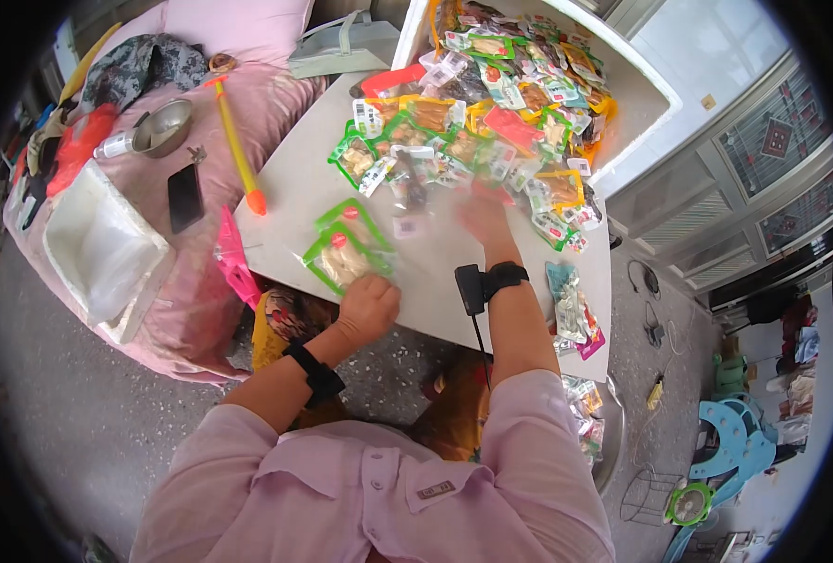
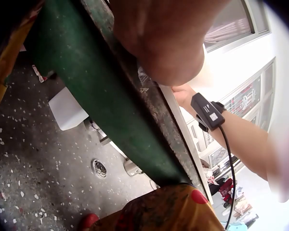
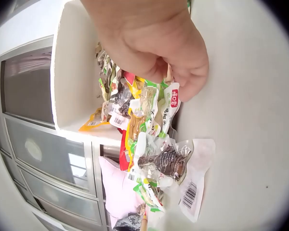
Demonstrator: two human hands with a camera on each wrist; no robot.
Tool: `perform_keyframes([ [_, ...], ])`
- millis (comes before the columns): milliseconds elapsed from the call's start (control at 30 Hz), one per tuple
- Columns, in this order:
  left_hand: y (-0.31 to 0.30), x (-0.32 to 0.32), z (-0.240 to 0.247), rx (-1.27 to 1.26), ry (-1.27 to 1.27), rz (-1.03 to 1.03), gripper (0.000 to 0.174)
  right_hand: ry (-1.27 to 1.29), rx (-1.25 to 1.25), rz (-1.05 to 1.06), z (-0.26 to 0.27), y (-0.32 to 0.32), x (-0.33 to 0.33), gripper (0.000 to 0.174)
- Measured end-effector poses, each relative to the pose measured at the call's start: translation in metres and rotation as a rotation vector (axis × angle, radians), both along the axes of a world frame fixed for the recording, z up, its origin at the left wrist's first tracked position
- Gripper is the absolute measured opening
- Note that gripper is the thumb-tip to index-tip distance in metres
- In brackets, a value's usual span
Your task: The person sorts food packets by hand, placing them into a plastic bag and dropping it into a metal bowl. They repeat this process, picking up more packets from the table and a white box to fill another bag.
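My left hand [image 1: 369,308] is at the table's near edge, fingers curled at the corner of two overlapping green-edged snack packets [image 1: 343,260] with pale food inside. In the left wrist view that hand [image 2: 166,53] hides most of the packet; only a bit of clear plastic shows under it. Reaching forward to the packet heap, my right hand [image 1: 488,221] is blurred in the head view. The right wrist view shows its fingers curled down, with the right hand [image 3: 159,48] pinching the top of a white-and-green snack packet [image 3: 171,108]. A clear packet of dark food [image 3: 171,161] lies beside it.
A white foam box [image 1: 656,103] full of packets lies tipped at the table's far side, packets spilling out. More packets [image 1: 571,305] lie along the right edge. To the left, a pink-covered bed [image 1: 214,169] holds a phone [image 1: 185,198], metal bowl [image 1: 165,129] and foam tray [image 1: 106,244].
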State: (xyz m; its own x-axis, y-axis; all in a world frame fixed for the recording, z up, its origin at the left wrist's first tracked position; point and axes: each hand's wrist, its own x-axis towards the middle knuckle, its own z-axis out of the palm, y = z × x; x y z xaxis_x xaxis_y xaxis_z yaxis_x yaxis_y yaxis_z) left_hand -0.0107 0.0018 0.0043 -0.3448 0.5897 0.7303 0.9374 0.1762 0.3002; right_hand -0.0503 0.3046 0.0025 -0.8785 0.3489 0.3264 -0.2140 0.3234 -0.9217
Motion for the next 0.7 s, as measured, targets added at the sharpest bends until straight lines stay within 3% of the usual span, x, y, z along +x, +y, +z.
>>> perform_keyframes([
  [67,0.0,0.001,0.002,0.011,-0.001,-0.005,0.015,0.339,1.266,-0.096,-0.015,0.011,-0.019,0.012],
  [133,-0.001,0.001,0.003,0.004,-0.004,-0.004,0.015,0.268,0.229,0.002,-0.039,0.004,-0.037,0.008],
  [200,-0.001,0.001,0.004,0.004,-0.002,-0.003,0.015,0.17,0.187,-0.059,-0.039,0.001,-0.04,0.005],
  [233,-0.001,0.001,0.004,0.007,0.002,-0.003,0.016,0.12,0.661,-0.167,-0.009,-0.013,-0.027,0.004],
  [300,-0.001,0.001,0.005,0.006,0.004,0.0,0.016,0.119,1.056,-0.273,-0.005,-0.009,-0.027,0.005],
  [367,-0.002,0.002,0.005,-0.004,0.0,0.006,0.015,0.168,0.878,-0.283,-0.043,0.019,-0.042,0.007],
  [467,-0.002,0.002,0.002,0.007,-0.002,0.009,0.015,0.039,0.542,-0.357,-0.048,0.02,-0.034,0.01],
  [567,-0.002,0.003,0.003,-0.003,0.003,0.021,0.013,-0.129,0.187,-0.442,-0.028,0.004,-0.011,0.015],
  [667,-0.002,0.003,0.004,-0.038,-0.005,0.021,0.012,-0.183,-0.183,-0.553,0.025,-0.034,0.023,0.022],
  [700,-0.002,0.003,0.005,-0.028,-0.002,0.017,0.012,-0.257,-0.167,-0.488,0.024,-0.031,0.03,0.023],
])
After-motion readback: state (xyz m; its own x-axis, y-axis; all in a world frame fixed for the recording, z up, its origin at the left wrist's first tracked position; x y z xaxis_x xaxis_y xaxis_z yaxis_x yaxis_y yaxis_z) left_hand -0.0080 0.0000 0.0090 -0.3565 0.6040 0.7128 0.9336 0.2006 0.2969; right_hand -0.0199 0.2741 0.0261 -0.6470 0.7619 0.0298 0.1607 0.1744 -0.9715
